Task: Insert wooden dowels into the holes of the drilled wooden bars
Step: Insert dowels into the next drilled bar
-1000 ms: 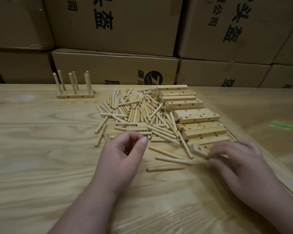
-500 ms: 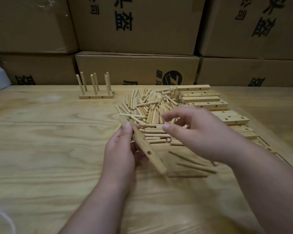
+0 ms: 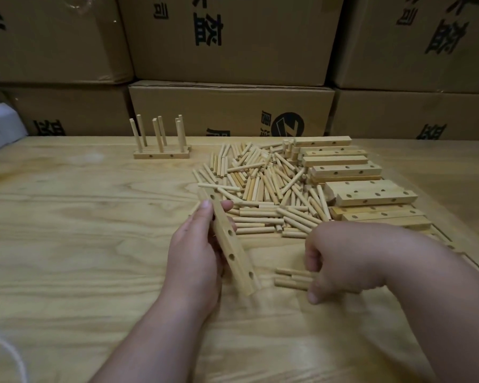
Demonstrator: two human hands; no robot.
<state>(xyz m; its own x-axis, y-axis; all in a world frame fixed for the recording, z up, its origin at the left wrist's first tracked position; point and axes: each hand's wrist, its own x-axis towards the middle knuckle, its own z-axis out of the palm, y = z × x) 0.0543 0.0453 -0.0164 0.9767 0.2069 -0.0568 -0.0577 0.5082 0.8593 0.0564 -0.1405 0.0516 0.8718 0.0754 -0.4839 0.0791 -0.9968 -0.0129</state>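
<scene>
A drilled wooden bar is gripped in the left hand, thumb on the left face and fingers wrapped behind, so that grip is closed round it. The bar's long axis runs near-right to far-left, tilted, and the hole-bearing face is turned right toward the other hand; three round holes are seen in a row on that face, all empty. The right hand is curled over a few loose dowels lying just right of the bar's near end, their long axes running left-right on the surface. Fingertips are at the dowels, but whether one is pinched yet cannot be told because of blur. The coming move turns on this: the dowels lie crosswise to the holes, so a picked dowel would likely need to be turned end-on to a hole. The right hand is the nearer one to the dowels. Farther off, a large dowel pile is heaped at centre, made of short, smooth, pale round sticks. Stacked bars sit to its right, square-edged and light wood with drilled holes. A finished bar with upright dowels stands far left. Cardboard boxes are stacked behind.
</scene>
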